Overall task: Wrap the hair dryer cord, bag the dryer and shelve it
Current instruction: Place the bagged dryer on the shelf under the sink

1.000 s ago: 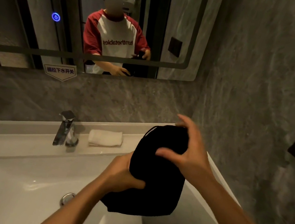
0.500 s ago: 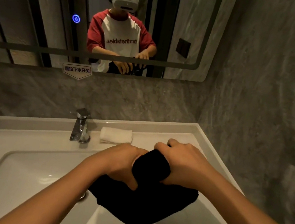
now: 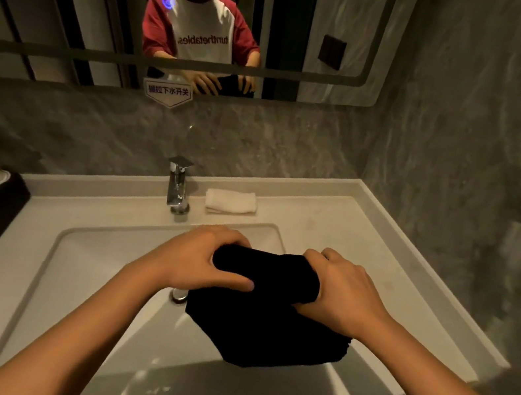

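A black cloth bag (image 3: pixel 263 330) hangs over the basin of the white sink (image 3: pixel 381 253), in front of the chrome faucet (image 3: pixel 179 188). Both hands hold it at its top. The left hand (image 3: pixel 206 261) has its fingers (image 3: pixel 230 282) clenched on the left end of the bunched neck. The right hand (image 3: pixel 341 293) grasps the right end the same way, its fingers curled under the fabric. The body of the bag sags full below the hands, so the dryer is most likely inside, though it and its cord are hidden.

The step in hand looks like closing the bag's mouth. To do it well, gather the neck evenly from both ends, so no cord loop or plug is caught in the fold. Any drawstring is too dark to make out; if there is one, pull it with one hand while the other steadies the weight from beneath. Keep the bag off the wet basin and clear of the drain stopper (image 3: pixel 179 295) behind its left edge. The folded white towel (image 3: pixel 230 200) beside the faucet needs no touching. No shelf is in view, so shelving comes only after a firm close.
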